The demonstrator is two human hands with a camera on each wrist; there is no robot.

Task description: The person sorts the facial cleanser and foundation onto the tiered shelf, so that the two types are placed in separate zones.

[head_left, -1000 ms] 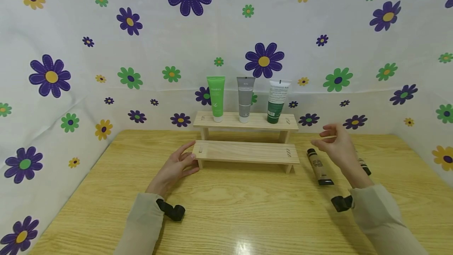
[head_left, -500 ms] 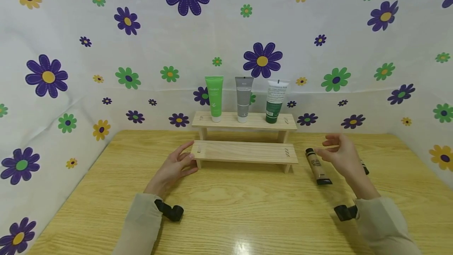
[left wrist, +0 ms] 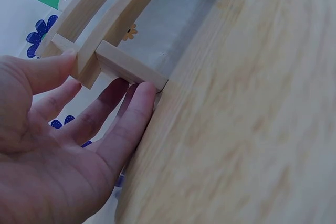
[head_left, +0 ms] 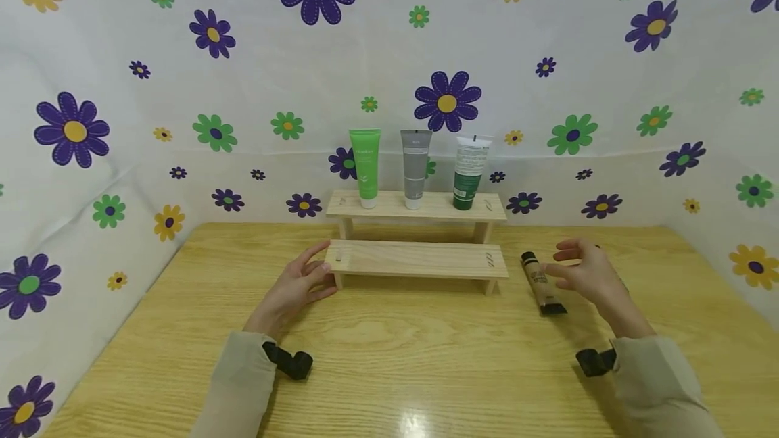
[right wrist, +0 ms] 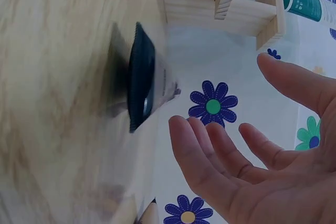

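Note:
At the left end of a two-tier wooden display stand (head_left: pixel 414 257) is my left hand (head_left: pixel 292 293). In the left wrist view, its thumb touches the board and its extended fingers lie against the leg (left wrist: pixel 128 66). A brown tube (head_left: pixel 540 282) with a black cap and black crimped end lies on the table right of the stand. Beside it hovers my right hand (head_left: pixel 587 274), thumb and fingers apart with nothing between them. The right wrist view shows the tube's crimped end (right wrist: pixel 140 77) towards the camera, off the fingertips. A second tube is mostly hidden behind the right hand.
On the upper tier stand three upright tubes: a green one (head_left: pixel 366 167), a grey one (head_left: pixel 416 167) and a white-and-dark-green one (head_left: pixel 470 171). A flower-printed cloth (head_left: pixel 262 86) hangs behind and around the wooden table (head_left: pixel 365 357).
My right hand has come down a little beside the brown tube, now covering most of the second tube. The left hand stays at the stand's end. The head view has shifted slightly.

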